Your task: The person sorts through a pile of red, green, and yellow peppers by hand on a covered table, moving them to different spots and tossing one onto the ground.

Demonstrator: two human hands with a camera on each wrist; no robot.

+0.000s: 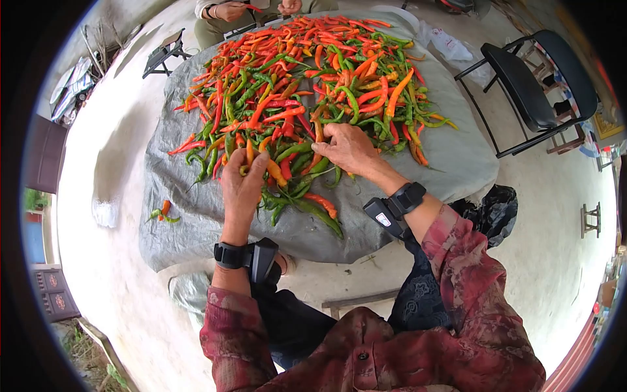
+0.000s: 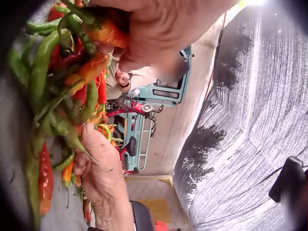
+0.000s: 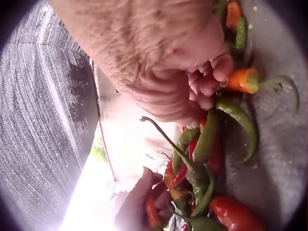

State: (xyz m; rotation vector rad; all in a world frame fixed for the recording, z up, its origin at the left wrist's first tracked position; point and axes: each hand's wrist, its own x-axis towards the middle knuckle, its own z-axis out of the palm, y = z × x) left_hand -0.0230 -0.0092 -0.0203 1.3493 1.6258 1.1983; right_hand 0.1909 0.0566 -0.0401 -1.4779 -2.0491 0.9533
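Red, orange and green peppers [image 1: 281, 114] lie heaped on a grey sheet [image 1: 189, 225]. At the near edge of the heap, my left hand [image 1: 241, 186] holds an orange pepper [image 1: 249, 153]; the left wrist view shows an orange-and-green pepper [image 2: 109, 32] under the curled fingers of this hand [image 2: 166, 31]. My right hand [image 1: 349, 150] pinches a brownish-orange pepper [image 1: 318, 131] between thumb and finger, to the right of the left hand. In the right wrist view its fingers are curled beside another orange pepper [image 3: 244, 80], and part of its grip is hidden.
Another person's hands [image 1: 230, 11] are at the far side, one with a red pepper. A black folding chair [image 1: 522, 85] stands at the right, a small black stool [image 1: 166, 53] at the far left. A black plastic bag [image 1: 499, 212] hangs near the right edge of the sheet.
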